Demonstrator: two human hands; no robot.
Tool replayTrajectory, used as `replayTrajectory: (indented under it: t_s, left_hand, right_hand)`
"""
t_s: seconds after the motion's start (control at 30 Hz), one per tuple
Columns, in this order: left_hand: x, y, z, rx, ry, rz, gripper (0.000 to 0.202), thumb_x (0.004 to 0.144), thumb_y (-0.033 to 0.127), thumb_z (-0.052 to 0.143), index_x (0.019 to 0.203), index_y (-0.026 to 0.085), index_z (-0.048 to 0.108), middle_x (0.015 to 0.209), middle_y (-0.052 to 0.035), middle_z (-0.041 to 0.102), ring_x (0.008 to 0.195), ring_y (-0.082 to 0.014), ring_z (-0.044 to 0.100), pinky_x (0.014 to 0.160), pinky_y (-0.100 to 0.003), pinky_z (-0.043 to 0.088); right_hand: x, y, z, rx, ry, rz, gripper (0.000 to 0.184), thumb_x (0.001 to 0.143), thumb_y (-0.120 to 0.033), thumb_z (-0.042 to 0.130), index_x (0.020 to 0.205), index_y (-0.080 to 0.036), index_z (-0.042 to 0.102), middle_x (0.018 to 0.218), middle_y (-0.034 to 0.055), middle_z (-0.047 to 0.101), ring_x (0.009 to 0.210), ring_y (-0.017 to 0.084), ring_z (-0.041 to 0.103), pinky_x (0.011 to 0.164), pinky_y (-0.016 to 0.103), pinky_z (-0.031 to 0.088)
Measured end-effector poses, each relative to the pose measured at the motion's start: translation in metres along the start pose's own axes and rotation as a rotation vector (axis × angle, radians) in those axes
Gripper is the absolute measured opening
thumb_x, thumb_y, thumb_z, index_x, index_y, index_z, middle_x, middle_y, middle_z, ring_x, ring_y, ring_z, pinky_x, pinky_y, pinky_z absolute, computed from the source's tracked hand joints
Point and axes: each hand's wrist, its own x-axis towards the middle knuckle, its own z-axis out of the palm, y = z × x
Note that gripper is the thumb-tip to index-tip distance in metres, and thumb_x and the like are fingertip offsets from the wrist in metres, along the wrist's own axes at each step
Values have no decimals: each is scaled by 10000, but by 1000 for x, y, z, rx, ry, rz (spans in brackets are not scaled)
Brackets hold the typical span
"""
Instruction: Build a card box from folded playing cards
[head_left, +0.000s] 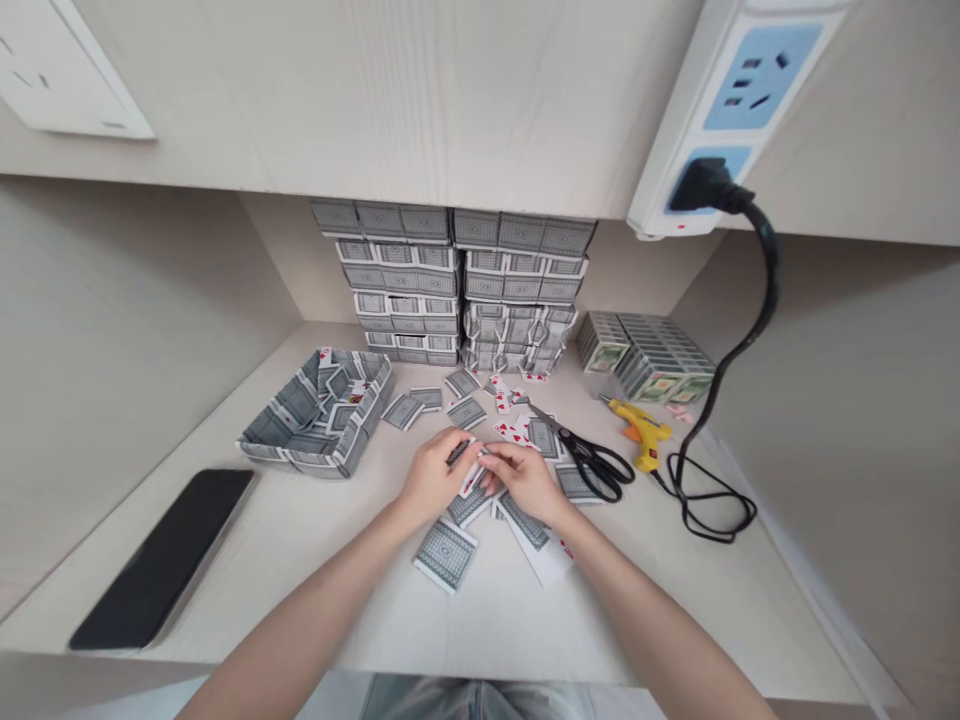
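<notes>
Between my two hands, above the middle of the table, is a playing card (471,480) with red marks on its white face. My left hand (439,472) pinches it from the left, and my right hand (521,480) has its fingertips on it from the right. Part of the card is hidden by the fingers. Below and around the hands lie loose grey-backed playing cards (445,555), some flat, some face up with red hearts (514,432). To the right of my right hand rest black-handled scissors (592,465), their blades lying over some cards.
A box made of cards (352,440) with loose pieces inside stands left. Stacked card boxes (401,280) fill the back. A phone (165,560) lies front left. A yellow glue gun (641,430), its black cord (769,290) and packed card decks (652,355) are right.
</notes>
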Motion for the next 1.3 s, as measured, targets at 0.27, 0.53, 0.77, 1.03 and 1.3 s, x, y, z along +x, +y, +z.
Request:
replayTrajectory:
  t_s: [0.27,0.53,0.77,1.03,1.3]
  left_hand:
    - [1,2,3,-118,47,32,165,797,304,499,761,176,596,739,-22,589,747,-140,541,714,-253,421]
    - [2,-1,4,-206,44,-76,163,764,324,545,760,166,583,734,-11,581,712,-130,534,665,-232,423]
    - [2,-5,5,-423,15,-226,217,759,385,536,748,170,565,607,20,535,562,-106,485,515,-204,390]
    - [0,2,6,-547,-3,-285,245,764,405,516,727,163,524,568,42,486,472,-77,422,455,-193,356]
    - [-1,0,7,-143,-16,-92,195,786,340,505,700,165,502,630,25,520,593,-92,475,570,-193,378]
  right_hand:
    - [-2,0,0,-47,-59,-2,238,760,-410,547,704,-179,569,477,-45,560,385,103,528,406,215,426]
    - [-3,-1,4,-36,-47,-22,214,742,-386,577,760,-173,576,512,-42,563,419,105,545,445,227,464]
    - [-5,-1,7,-9,4,-15,230,713,-374,610,800,-161,594,497,-38,574,426,109,561,454,228,496]
    - [-8,-14,9,106,-62,41,267,711,-414,601,754,-151,585,459,-40,579,400,110,569,412,211,481]
    - [-6,-4,3,50,-48,69,293,673,-441,628,683,-163,535,445,-38,582,389,129,577,397,232,482]
